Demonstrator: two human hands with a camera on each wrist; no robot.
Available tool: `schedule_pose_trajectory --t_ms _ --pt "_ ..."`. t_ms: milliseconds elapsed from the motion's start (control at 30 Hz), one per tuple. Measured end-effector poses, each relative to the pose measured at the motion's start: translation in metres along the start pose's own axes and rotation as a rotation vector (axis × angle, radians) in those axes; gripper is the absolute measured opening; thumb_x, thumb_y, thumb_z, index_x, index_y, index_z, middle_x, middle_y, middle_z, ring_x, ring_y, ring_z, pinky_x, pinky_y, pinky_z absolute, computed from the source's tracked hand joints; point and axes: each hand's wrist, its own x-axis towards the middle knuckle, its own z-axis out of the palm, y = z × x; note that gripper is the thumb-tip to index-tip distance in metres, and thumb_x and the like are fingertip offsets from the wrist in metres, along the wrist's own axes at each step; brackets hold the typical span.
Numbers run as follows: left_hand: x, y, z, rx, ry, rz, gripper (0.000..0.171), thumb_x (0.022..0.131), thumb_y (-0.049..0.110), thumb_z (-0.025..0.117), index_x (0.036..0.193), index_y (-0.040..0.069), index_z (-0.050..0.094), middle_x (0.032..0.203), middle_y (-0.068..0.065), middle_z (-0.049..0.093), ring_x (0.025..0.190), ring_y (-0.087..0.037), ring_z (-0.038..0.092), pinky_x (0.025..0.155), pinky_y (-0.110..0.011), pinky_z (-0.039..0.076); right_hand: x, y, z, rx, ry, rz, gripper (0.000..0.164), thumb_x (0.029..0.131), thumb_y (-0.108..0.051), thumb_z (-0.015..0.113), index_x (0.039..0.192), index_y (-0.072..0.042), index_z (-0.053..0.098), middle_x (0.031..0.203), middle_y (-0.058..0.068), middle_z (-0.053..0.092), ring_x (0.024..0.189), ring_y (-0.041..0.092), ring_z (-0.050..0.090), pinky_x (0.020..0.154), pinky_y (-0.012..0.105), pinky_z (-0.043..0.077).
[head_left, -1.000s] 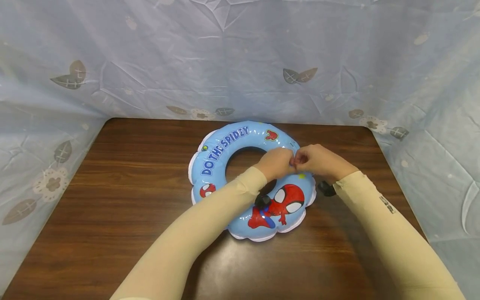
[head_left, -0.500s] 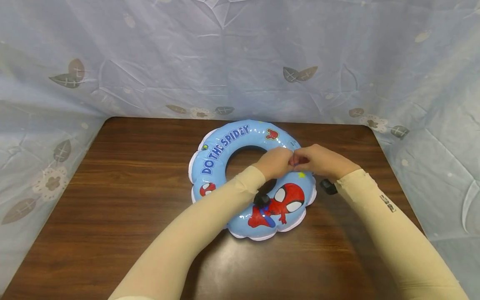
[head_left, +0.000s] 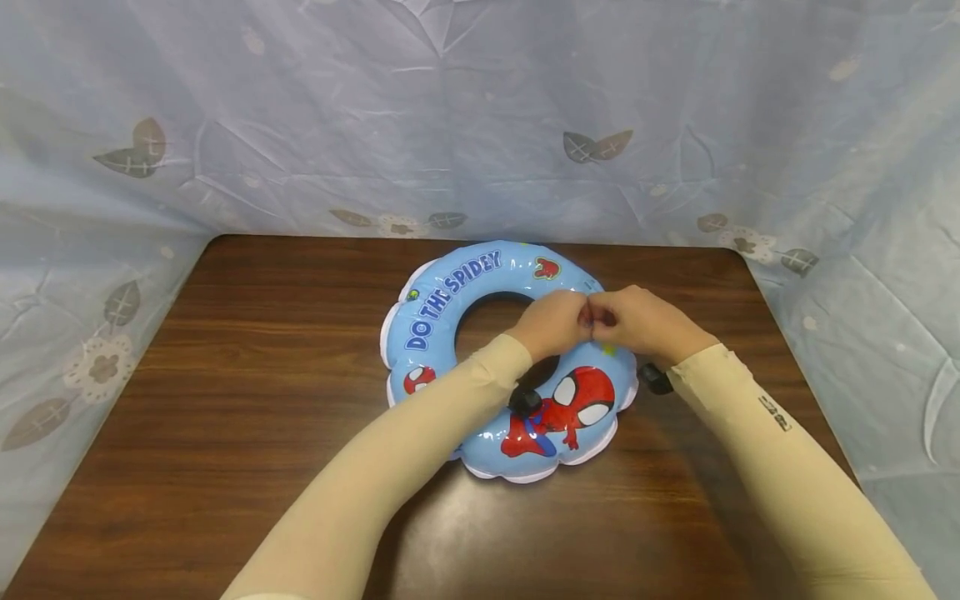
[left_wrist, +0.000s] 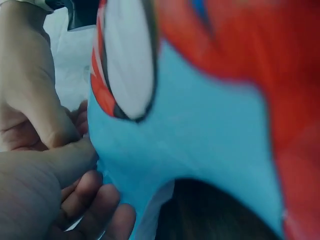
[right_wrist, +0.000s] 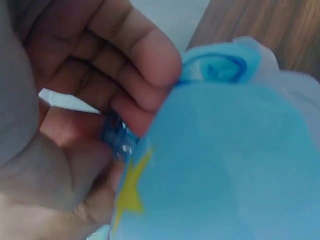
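Observation:
A light blue inflatable swim ring [head_left: 517,268] with a scalloped white edge and red cartoon figures lies on the wooden table [head_left: 262,358]. Over its right side my left hand [head_left: 553,323] and right hand [head_left: 643,321] meet, fingertips together. A small clear-blue air valve [right_wrist: 118,136] shows between the fingers in the right wrist view, beside a yellow star print. My right thumb and fingers pinch around this valve. In the left wrist view, my left hand [left_wrist: 45,185] has its thumb and curled fingers at the same spot on the ring. Fingers partly hide the valve.
A black wrist camera [head_left: 525,402] overlaps the ring's front in the head view, and another black one [head_left: 656,379] sits under the right wrist. A pale patterned sheet [head_left: 480,125] hangs behind the table and along both sides.
The swim ring has shifted slightly to the right. Both hands stay at the valve, with small movements of the right fingers against the left.

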Motion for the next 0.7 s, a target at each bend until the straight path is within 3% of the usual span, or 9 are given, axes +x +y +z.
schedule_pose_trajectory --t_ms 133,267,400,567,700 --pt "0.000 0.005 0.001 -0.005 -0.020 -0.035 0.009 0.090 0.020 0.060 0.083 0.014 0.057 0.076 0.001 0.058 0.072 -0.012 0.054 0.067 -0.022 0.045 -0.001 -0.001 0.002 -0.009 0.036 0.005 0.008 0.084 -0.015 0.066 0.082 -0.020 0.059 0.066 -0.005 0.055 0.062 0.013 0.050 0.056 0.029 0.044" --pt "-0.001 0.012 0.002 0.126 -0.103 -0.005 0.010 0.095 0.015 0.053 0.099 0.009 0.059 0.093 -0.002 0.061 0.085 -0.014 0.056 0.081 -0.026 0.048 -0.001 0.001 0.008 0.018 0.080 0.042 0.012 0.085 -0.015 0.064 0.079 -0.018 0.054 0.062 -0.002 0.050 0.060 0.014 0.049 0.054 0.029 0.041" --pt "-0.002 0.016 0.002 0.238 -0.147 0.026 0.016 0.093 0.009 0.052 0.107 0.006 0.057 0.100 -0.005 0.059 0.091 -0.016 0.055 0.087 -0.028 0.046 0.000 0.002 0.012 0.075 0.111 0.082 0.015 0.086 -0.018 0.064 0.078 -0.016 0.052 0.062 0.000 0.049 0.061 0.016 0.049 0.054 0.031 0.040" --pt "-0.002 0.017 0.000 0.242 -0.162 0.026 0.010 0.089 0.006 0.055 0.100 0.008 0.055 0.094 -0.003 0.055 0.087 -0.016 0.053 0.082 -0.027 0.046 0.002 0.007 0.014 0.176 0.117 0.140 0.013 0.087 -0.015 0.062 0.080 -0.014 0.052 0.068 0.003 0.052 0.066 0.019 0.049 0.057 0.032 0.040" --pt "-0.001 0.016 -0.001 0.217 -0.180 0.025 0.009 0.093 0.013 0.055 0.100 0.008 0.055 0.095 -0.004 0.054 0.088 -0.016 0.052 0.082 -0.027 0.046 0.003 0.014 0.014 0.341 0.091 0.171 0.008 0.089 -0.011 0.059 0.083 -0.010 0.054 0.070 0.006 0.052 0.066 0.019 0.049 0.054 0.030 0.041"
